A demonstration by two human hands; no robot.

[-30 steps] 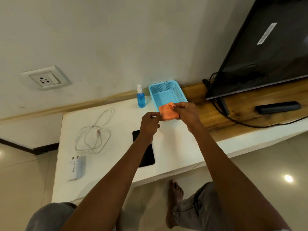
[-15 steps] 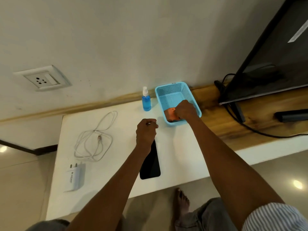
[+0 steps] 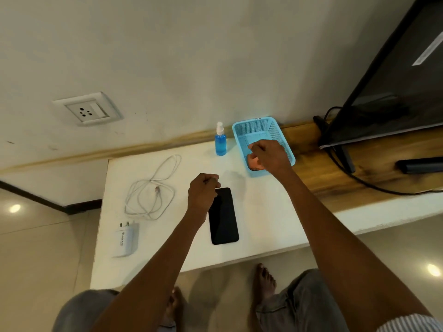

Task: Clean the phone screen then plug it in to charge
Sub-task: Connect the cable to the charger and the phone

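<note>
Now | right hand inside basket | phone near table edge

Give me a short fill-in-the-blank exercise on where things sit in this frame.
1. The orange cloth lies inside the blue ____, under the right hand.
2. The phone lies flat with its dark screen facing ____.
3. The spray bottle stands upright and holds ____ liquid.
4. The white cable lies coiled on the table, unplugged, between the wall socket and the white ____.

Missing words: basket; up; blue; charger
</note>
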